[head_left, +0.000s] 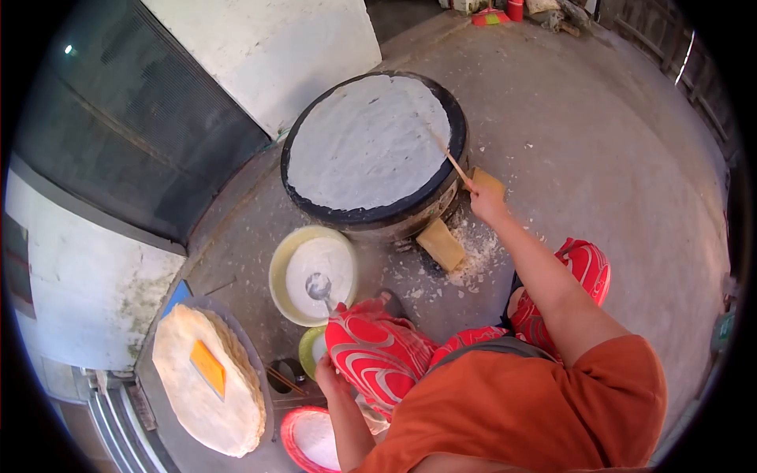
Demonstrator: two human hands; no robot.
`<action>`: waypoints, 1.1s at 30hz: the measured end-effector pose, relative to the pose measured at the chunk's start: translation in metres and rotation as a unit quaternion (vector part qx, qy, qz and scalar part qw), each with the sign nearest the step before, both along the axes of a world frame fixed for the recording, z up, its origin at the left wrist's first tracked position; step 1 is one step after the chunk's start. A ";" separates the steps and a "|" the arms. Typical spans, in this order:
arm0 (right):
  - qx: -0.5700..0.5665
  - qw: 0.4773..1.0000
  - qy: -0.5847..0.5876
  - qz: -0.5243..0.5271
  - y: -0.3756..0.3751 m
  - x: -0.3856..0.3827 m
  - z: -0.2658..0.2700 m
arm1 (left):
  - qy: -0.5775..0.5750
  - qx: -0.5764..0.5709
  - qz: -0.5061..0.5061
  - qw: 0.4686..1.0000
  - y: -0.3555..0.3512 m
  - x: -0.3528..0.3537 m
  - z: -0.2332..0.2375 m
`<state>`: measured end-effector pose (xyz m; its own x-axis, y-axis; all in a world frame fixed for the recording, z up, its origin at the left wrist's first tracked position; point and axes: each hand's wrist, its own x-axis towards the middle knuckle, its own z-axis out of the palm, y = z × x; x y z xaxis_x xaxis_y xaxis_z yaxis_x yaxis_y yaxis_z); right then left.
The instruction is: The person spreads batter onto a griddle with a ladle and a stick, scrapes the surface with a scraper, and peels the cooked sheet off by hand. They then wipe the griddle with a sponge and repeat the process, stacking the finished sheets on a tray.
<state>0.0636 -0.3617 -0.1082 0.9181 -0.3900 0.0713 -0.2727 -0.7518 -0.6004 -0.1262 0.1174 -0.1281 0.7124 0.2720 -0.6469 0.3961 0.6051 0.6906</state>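
My right hand [489, 202] is closed around a thin wooden stick [452, 160], whose far end reaches over the pale batter sheet [367, 142]. That sheet covers most of a round black griddle [378, 214]. Low on the left, my left hand [330, 378] is beside my knee, right at the rim of a small green bowl [306, 351] with white contents; its fingers are partly hidden. Near that knee stands a larger cream basin [277, 276] of white batter with a metal ladle [318, 287] resting in it.
A tall stack of thin flatbreads [185, 386] with an orange scraper [208, 368] on top lies at left. A red-rimmed basin [293, 441] and chopsticks [285, 380] are close by. Yellow blocks [441, 244] and scattered crumbs lie by the griddle's base. A dark door [134, 118] is at left.
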 end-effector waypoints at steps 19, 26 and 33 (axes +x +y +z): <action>0.565 0.817 0.037 0.109 0.015 -0.030 0.061 | -0.263 0.701 -0.078 0.659 -0.105 0.009 0.116; 0.514 0.856 0.052 0.015 0.007 0.014 0.041 | -0.246 0.711 -0.072 0.655 -0.105 0.009 0.118; 0.435 0.895 0.088 -0.036 0.011 0.055 0.033 | -0.254 0.714 -0.079 0.647 -0.101 0.011 0.115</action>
